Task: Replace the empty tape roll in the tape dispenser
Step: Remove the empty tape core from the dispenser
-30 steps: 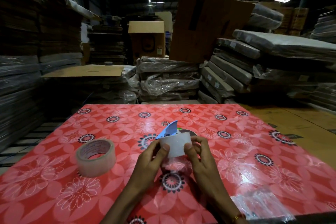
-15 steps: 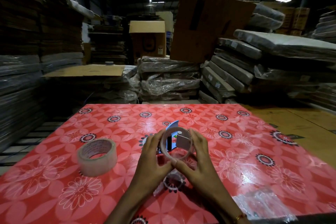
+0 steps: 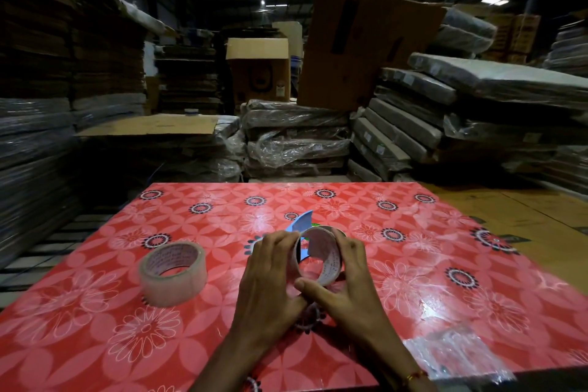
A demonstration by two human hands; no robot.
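Cardboard core (image 3: 321, 256), the spent one, sat pinched between my left hand (image 3: 270, 277) and right hand (image 3: 346, 280), both grips narrow on its rim just above the bench (image 3: 445, 264). Thin, light, probably crushable, so I'd judged edge holds best. Blue dispenser (image 3: 300, 222) peeked behind it. Fresh tape roll (image 3: 173, 274), waxy and heavier-looking, lay left.

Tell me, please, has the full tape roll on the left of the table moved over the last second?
No. The full tape roll sits untouched on the same white flower of the tablecloth, left of both hands, exactly as earlier.
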